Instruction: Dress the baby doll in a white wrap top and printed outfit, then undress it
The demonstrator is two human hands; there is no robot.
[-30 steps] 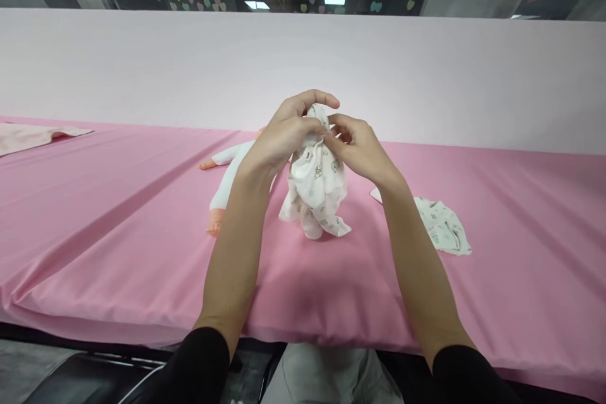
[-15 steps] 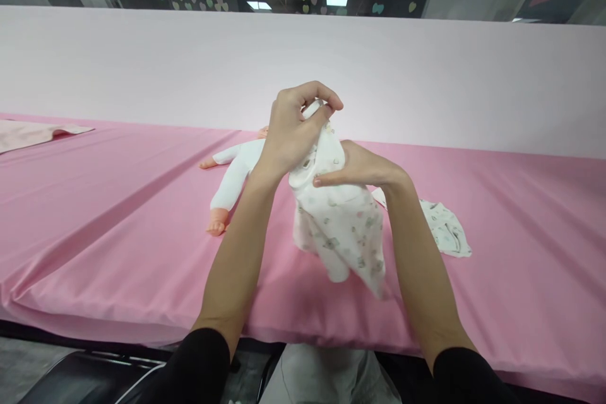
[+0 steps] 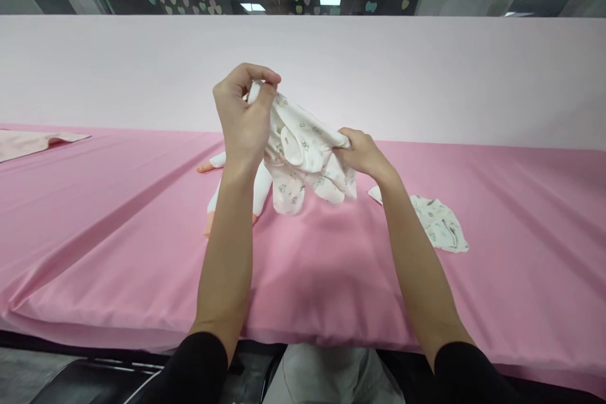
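A small white baby garment [image 3: 303, 158] with little printed figures hangs in the air above the pink table [image 3: 118, 214]. My left hand [image 3: 243, 117] pinches its upper left corner, fingers closed. My right hand [image 3: 362, 154] grips its right edge in a closed fist, lower than the left. The cloth is stretched between them and droops in the middle. Behind my left forearm lies a baby doll [image 3: 222, 186] in white, mostly hidden; an arm and a bare foot show.
A second printed white garment [image 3: 438, 222] lies flat on the table right of my right arm. A pale pink cloth [image 3: 28, 141] sits at the far left edge. A light pink wall panel [image 3: 426, 76] runs behind the table.
The garment was bunched upright between both hands; my left hand has moved up and left, my right hand has taken the other edge, and the cloth is now spread between them.
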